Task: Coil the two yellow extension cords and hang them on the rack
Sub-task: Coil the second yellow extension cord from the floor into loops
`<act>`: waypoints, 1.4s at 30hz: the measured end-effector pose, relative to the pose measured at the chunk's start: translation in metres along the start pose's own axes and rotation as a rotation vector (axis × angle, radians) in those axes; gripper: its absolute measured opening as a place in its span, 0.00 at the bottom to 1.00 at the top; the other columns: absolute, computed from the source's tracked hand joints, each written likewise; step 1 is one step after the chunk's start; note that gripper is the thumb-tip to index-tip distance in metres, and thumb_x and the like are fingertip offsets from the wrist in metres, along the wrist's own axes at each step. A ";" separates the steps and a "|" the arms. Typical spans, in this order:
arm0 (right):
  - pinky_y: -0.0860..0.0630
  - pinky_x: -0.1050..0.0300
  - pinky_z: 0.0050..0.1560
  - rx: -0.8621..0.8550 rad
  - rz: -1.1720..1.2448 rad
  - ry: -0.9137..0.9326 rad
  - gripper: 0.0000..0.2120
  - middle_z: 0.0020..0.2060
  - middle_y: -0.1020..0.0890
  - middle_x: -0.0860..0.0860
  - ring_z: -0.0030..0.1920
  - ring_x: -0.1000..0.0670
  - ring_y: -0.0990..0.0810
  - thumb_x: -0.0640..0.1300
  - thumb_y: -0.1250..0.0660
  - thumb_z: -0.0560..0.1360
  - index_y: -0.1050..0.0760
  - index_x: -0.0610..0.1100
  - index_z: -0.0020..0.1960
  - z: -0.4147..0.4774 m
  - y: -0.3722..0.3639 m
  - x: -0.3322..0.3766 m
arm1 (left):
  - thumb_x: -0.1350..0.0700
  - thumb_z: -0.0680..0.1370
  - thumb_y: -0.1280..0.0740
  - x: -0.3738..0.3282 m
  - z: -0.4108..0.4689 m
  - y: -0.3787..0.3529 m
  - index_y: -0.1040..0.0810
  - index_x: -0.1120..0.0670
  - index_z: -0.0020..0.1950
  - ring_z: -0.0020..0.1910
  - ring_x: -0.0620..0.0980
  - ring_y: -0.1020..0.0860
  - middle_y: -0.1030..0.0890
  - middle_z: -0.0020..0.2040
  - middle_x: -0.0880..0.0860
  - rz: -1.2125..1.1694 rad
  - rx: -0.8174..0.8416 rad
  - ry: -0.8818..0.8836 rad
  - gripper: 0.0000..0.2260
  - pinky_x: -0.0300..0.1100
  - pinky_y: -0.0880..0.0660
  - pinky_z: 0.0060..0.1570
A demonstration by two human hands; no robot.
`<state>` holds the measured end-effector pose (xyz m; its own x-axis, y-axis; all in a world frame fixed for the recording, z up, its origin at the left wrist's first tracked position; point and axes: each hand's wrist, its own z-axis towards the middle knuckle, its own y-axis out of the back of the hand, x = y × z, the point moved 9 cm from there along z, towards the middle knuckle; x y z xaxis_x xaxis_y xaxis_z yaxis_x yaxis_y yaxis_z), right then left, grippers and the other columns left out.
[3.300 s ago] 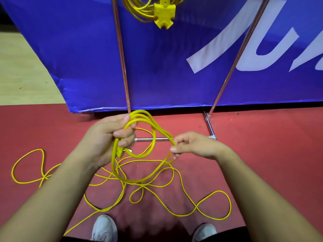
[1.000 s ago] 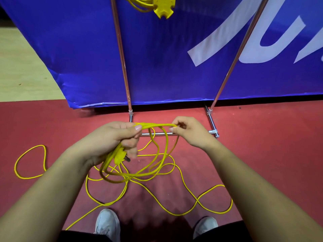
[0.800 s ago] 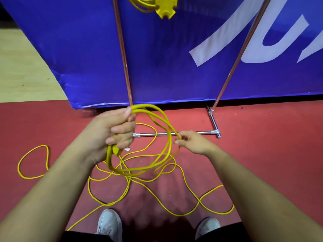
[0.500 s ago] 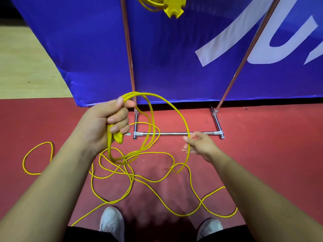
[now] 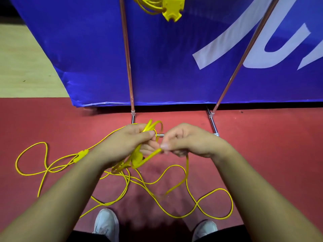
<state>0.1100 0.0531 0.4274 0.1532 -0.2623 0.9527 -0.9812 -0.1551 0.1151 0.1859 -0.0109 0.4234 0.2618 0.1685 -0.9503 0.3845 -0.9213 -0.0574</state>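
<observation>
Extension cord (image 5: 152, 155), yellow, centre frame: gathered loops gripped in left hand (image 5: 125, 145), fingers curled round them; one strand pinched by right hand (image 5: 188, 142), hands close together. Rest of length strewn in loose loops over red floor (image 5: 262, 145), lower half. Second yellow cord (image 5: 150, 10), coiled, with socket block (image 5: 173, 11), hung on rack (image 5: 128, 67), top centre. Blue banner (image 5: 174, 58) behind; white shoes (image 5: 106, 224) at bottom edge.

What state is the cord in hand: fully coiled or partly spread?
Partly coiled. The left hand grips a few loops of the cord, the right hand pinches it, and much lies loose on the red floor.
</observation>
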 end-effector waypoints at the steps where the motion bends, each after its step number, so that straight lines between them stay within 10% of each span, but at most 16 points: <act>1: 0.46 0.60 0.27 -0.082 0.088 0.056 0.09 0.23 0.36 0.50 0.24 0.54 0.41 0.43 0.33 0.74 0.22 0.41 0.37 0.002 0.010 0.004 | 0.57 0.81 0.40 -0.001 -0.001 -0.006 0.27 0.66 0.50 0.30 0.55 0.21 0.19 0.36 0.66 -0.017 0.039 -0.002 0.11 0.40 0.25 0.27; 7: 0.32 0.58 0.36 -0.223 -0.036 -0.012 0.06 0.27 0.25 0.48 0.29 0.51 0.29 0.39 0.31 0.76 0.23 0.37 0.42 -0.007 0.058 -0.040 | 0.57 0.77 0.38 -0.019 0.000 0.013 0.28 0.62 0.45 0.19 0.44 0.39 0.37 0.25 0.48 -0.342 -0.009 -0.093 0.07 0.37 0.38 0.24; 16: 0.39 0.59 0.30 -0.645 0.078 0.068 0.05 0.27 0.26 0.47 0.27 0.51 0.35 0.38 0.31 0.76 0.19 0.38 0.48 -0.026 0.112 -0.054 | 0.58 0.73 0.38 0.001 -0.003 0.026 0.23 0.62 0.40 0.24 0.56 0.26 0.30 0.26 0.58 -0.112 -0.023 0.097 0.08 0.41 0.29 0.25; 28: 0.35 0.60 0.31 -0.298 -0.388 0.160 0.06 0.28 0.28 0.49 0.29 0.56 0.34 0.43 0.25 0.71 0.18 0.39 0.41 0.007 0.008 0.025 | 0.57 0.74 0.37 0.012 -0.005 0.015 0.25 0.66 0.44 0.26 0.58 0.22 0.23 0.31 0.64 -0.048 0.000 0.164 0.11 0.41 0.26 0.26; 38: 0.22 0.55 0.55 -0.333 -0.076 -0.057 0.05 0.42 0.15 0.41 0.44 0.50 0.18 0.36 0.31 0.75 0.20 0.35 0.49 -0.002 0.067 -0.063 | 0.58 0.74 0.38 0.003 -0.006 0.039 0.29 0.57 0.40 0.22 0.51 0.32 0.34 0.27 0.53 -0.176 -0.133 0.104 0.04 0.39 0.34 0.22; 42: 0.23 0.53 0.45 -0.499 0.047 0.019 0.03 0.35 0.17 0.42 0.37 0.46 0.20 0.33 0.28 0.72 0.21 0.37 0.44 -0.002 0.083 -0.059 | 0.62 0.78 0.40 0.011 -0.006 0.038 0.25 0.61 0.38 0.27 0.58 0.19 0.24 0.29 0.60 -0.133 -0.133 0.153 0.10 0.39 0.24 0.22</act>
<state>0.0190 0.0579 0.3817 0.1097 -0.2397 0.9646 -0.9244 0.3321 0.1876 0.2087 -0.0422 0.4125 0.3279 0.3459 -0.8791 0.5349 -0.8350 -0.1291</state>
